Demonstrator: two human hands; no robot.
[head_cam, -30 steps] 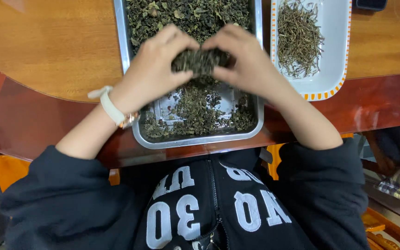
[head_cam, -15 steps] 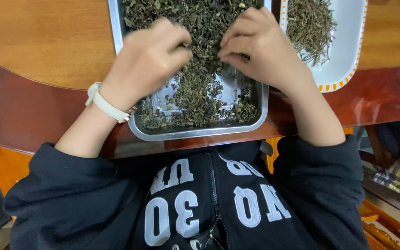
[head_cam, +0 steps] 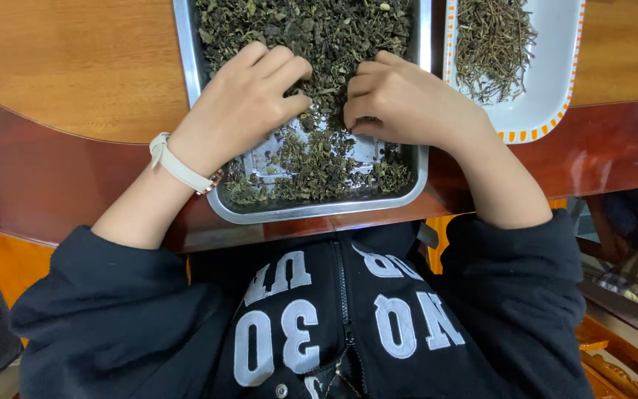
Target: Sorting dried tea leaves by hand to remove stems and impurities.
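Shiny metal tray [head_cam: 311, 210] – glossy wood table [head_cam: 75, 66].

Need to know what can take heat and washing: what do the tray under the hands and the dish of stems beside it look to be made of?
Tray: looks like metal, likely stainless steel, with a bright grey sheen, a rolled rim and reflections on its bare floor. Dish: smooth glossy white with an orange-checked rim, so glazed ceramic or melamine; the view cannot settle which.

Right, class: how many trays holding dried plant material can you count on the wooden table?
2. The rectangular steel tray of dark dried leaves sits centre, under both hands; the white plastic tray with orange-checked rim, holding thin stems, lies to its right. Others may lie beyond the frame.
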